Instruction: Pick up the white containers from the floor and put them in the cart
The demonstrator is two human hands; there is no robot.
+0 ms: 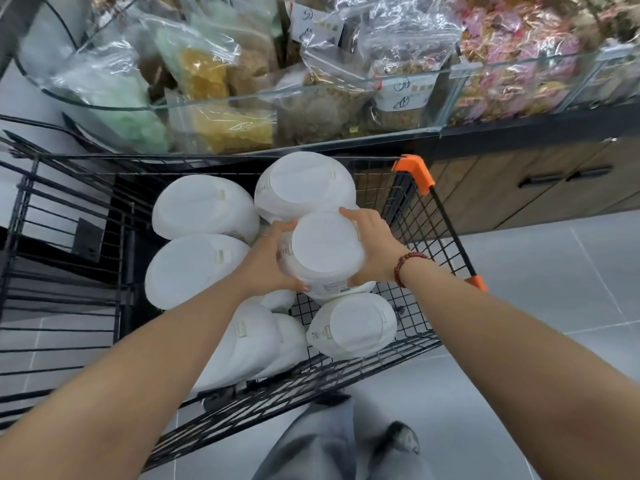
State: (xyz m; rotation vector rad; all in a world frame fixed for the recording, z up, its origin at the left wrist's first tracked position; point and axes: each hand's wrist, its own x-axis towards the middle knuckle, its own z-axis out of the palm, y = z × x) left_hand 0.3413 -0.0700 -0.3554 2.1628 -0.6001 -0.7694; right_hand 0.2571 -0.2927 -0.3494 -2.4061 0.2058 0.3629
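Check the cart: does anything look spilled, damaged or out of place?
Nothing looks spilled or damaged. The white containers at the near-left corner of the cart lean on each other instead of standing upright.

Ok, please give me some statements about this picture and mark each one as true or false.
1. The left hand and the right hand both hold one white container above the cart. True.
2. The cart has nothing else in it. False: other white containers already lie inside.
3. The bead bracelet is on the left wrist. False: it is on the right wrist.
4. Clear bags are piled beyond the cart. True.
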